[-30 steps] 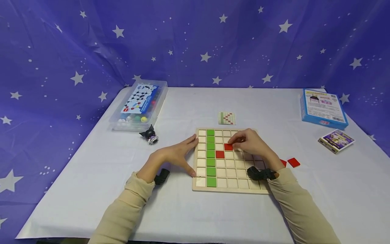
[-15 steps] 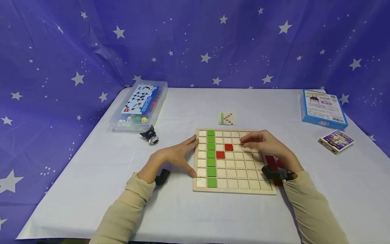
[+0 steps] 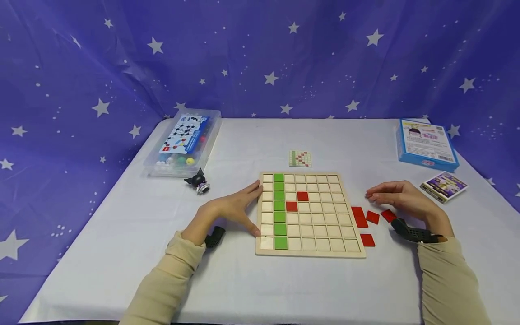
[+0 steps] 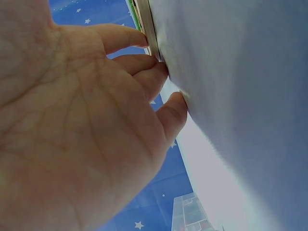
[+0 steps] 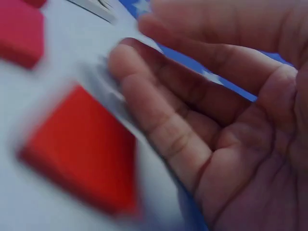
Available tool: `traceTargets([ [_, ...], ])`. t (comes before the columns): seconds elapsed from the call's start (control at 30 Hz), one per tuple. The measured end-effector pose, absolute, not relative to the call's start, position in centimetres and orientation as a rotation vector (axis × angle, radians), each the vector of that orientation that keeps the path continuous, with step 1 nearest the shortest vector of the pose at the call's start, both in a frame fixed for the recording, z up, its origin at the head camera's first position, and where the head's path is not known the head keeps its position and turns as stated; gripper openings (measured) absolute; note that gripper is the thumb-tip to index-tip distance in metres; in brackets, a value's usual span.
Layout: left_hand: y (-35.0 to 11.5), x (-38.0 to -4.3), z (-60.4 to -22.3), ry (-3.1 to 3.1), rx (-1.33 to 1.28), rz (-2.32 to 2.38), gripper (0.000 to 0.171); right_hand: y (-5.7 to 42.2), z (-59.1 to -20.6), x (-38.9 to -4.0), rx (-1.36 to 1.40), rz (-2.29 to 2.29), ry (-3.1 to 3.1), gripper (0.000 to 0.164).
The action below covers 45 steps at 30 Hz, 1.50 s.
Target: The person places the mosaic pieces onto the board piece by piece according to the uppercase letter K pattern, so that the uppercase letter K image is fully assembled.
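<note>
A wooden grid board (image 3: 313, 231) lies on the table, with a column of green tiles (image 3: 280, 217) and two red tiles (image 3: 302, 196) set in its squares. Along its left edge rests my left hand (image 3: 233, 208), thumb and fingers spread and touching the rim; the left wrist view shows the fingertips on the board's side. My right hand (image 3: 406, 198) is off the board to the right, fingers loosely bent with nothing between them. Below and beside it lie several loose red tiles (image 3: 372, 217); one red tile (image 5: 86, 154) appears blurred and close in the right wrist view.
A small pattern card (image 3: 300, 159) lies behind the board. At left are a clear plastic case (image 3: 184, 140) and a black figurine (image 3: 197, 181). A blue box (image 3: 427, 143) and a small purple box (image 3: 444, 186) sit at right.
My right hand has left the red tile in the grid and moved right, off the board, uncovering the loose red tiles. My left hand stays at the board's left edge.
</note>
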<state>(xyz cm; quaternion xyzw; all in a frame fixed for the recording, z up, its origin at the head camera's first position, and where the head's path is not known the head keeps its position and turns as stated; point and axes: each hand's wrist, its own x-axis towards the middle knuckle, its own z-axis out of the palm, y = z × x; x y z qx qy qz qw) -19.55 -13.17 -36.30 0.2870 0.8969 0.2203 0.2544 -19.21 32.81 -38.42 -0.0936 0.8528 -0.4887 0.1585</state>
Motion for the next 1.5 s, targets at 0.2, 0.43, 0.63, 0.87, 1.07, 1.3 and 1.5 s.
traceTargets([
  [0.2, -13.2, -19.6, -36.3, 2.437, 0.783, 0.599, 0.124, 35.5, -38.4, -18.2, -0.215, -1.247, 2.532, 0.043],
  [0.43, -13.1, -19.4, -36.3, 2.427, 0.808, 0.62, 0.122, 36.9, -38.5, -17.7, -0.327, -1.371, 2.39, 0.037],
  [0.63, -13.1, -19.5, -36.2, 2.432, 0.8, 0.611, 0.122, 36.6, -38.1, -17.8, -0.361, -1.292, 2.383, 0.039],
  [0.87, -13.2, -19.5, -36.2, 2.433, 0.784, 0.605, 0.123, 35.4, -37.2, -17.6, -0.405, -1.164, 2.463, 0.042],
  [1.07, -13.2, -19.5, -36.2, 2.432, 0.789, 0.614, 0.123, 34.8, -37.0, -17.6, -0.307, -0.985, 2.62, 0.041],
  [1.3, -13.2, -19.5, -36.2, 2.438, 0.788, 0.602, 0.123, 34.2, -37.4, -18.0, -0.129, -0.87, 2.79, 0.04],
  [1.5, -13.1, -19.4, -36.1, 2.434, 0.788, 0.595, 0.122, 33.8, -37.5, -18.1, -0.171, -1.002, 2.767, 0.031],
])
